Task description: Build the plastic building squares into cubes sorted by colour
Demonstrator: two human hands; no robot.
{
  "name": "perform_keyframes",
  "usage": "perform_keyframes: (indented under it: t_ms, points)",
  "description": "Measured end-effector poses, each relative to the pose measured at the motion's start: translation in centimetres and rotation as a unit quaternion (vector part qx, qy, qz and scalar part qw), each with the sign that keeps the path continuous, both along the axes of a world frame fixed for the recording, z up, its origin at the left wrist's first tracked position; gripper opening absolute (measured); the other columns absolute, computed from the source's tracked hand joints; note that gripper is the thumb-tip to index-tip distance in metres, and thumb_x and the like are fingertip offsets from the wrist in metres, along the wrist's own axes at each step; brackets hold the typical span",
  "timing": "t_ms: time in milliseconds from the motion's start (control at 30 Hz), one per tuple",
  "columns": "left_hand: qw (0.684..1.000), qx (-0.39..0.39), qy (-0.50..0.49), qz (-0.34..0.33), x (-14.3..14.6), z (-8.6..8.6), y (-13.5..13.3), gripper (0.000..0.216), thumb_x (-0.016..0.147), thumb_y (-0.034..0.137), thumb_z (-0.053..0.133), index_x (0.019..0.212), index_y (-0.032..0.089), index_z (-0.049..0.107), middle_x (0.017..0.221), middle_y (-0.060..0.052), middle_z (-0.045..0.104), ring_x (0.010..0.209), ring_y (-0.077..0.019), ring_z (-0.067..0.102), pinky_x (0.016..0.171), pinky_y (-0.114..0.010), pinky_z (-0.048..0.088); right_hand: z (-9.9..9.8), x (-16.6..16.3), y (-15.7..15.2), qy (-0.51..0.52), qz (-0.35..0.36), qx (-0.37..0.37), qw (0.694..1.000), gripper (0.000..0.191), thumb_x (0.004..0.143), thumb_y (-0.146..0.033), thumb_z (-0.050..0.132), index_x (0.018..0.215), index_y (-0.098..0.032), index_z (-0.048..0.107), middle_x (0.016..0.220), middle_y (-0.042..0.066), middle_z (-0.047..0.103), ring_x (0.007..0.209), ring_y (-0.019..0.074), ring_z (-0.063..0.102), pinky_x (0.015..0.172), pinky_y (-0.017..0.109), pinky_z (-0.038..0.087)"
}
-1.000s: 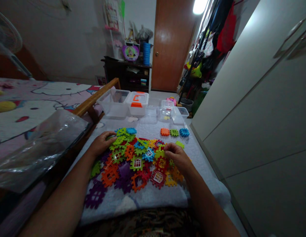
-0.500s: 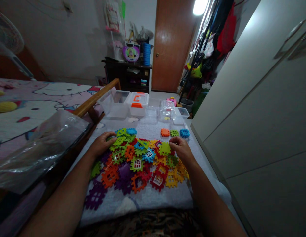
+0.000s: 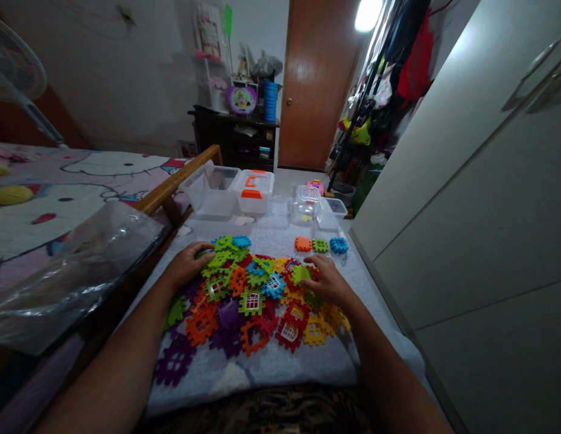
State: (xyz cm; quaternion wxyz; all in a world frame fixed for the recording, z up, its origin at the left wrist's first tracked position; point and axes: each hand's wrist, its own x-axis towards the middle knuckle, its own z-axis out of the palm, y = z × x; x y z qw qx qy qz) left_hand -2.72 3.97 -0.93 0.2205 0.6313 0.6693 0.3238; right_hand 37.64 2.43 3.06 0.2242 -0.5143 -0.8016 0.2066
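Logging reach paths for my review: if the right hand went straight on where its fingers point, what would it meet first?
Most likely the lime-green piece at the fingertips of the right hand; depth is unclear, so they may already touch.

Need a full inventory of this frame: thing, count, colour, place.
Piled tiles: many, mixed colours, on cloth
Separate tiles: 3 spots, orange, green, blue, beyond pile
Large bin: 1, clear, far end, left
Clasped box: 1, clear and orange, beside bin
Small containers: about 3, clear, right of box
Cloth: 1, pale blue, under tiles
Plastic bag: 1, clear, left
Bed: 1, white and pink sheet, left
Fan: 1, whitish, upper left
Shelf unit: 1, black, far wall
Door: 1, brown, far wall
Hanging items: several, mixed, right of door
Light: 1, white, top
Wardrobe: 1, pale, right
Left hand: 1, pile's left edge
Right hand: 1, at light green tile
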Motion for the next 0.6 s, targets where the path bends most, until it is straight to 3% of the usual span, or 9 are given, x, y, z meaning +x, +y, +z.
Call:
perform_keyframes:
  t_ms: [67, 167, 600]
  points:
    - [1.0, 0.003, 0.002, 0.001, -0.04, -0.05, 0.02, 0.059, 0.07, 0.065, 0.057, 0.105, 0.02, 0.069, 0.115, -0.008, 0.07, 0.107, -0.0295, 0.064, 0.1, -0.039, 0.046, 0.29, -0.04, -0.04, -0.058, 0.032, -0.012, 0.998, 0.051, 0.07, -0.03, 0.077, 0.117, -0.02, 0.06, 0.119, 0.011, 0.058, 0.112, 0.0271, 0.05, 0.097, 0.043, 0.039]
    - [1.0, 0.004, 0.006, -0.001, -0.07, -0.08, 0.02, 0.058, 0.07, 0.065, 0.057, 0.105, 0.02, 0.069, 0.114, -0.008, 0.069, 0.107, -0.0294, 0.064, 0.1, -0.038, 0.046, 0.53, -0.32, -0.01, -0.108, 0.051, -0.017, 0.993, 0.05, 0.07, -0.028, 0.078, 0.116, -0.018, 0.061, 0.116, 0.011, 0.058, 0.107, 0.0271, 0.049, 0.094, 0.041, 0.04]
    - [1.0, -0.002, 0.004, -0.001, 0.09, 0.19, -0.12, 0.06, 0.071, 0.067, 0.056, 0.105, 0.02, 0.069, 0.115, -0.007, 0.069, 0.107, -0.0289, 0.064, 0.1, -0.038, 0.046, 0.74, -0.78, -0.12, -0.138, 0.068, 0.015, 0.988, 0.044, 0.071, -0.027, 0.075, 0.113, -0.02, 0.062, 0.111, 0.01, 0.057, 0.102, 0.0258, 0.049, 0.09, 0.038, 0.039]
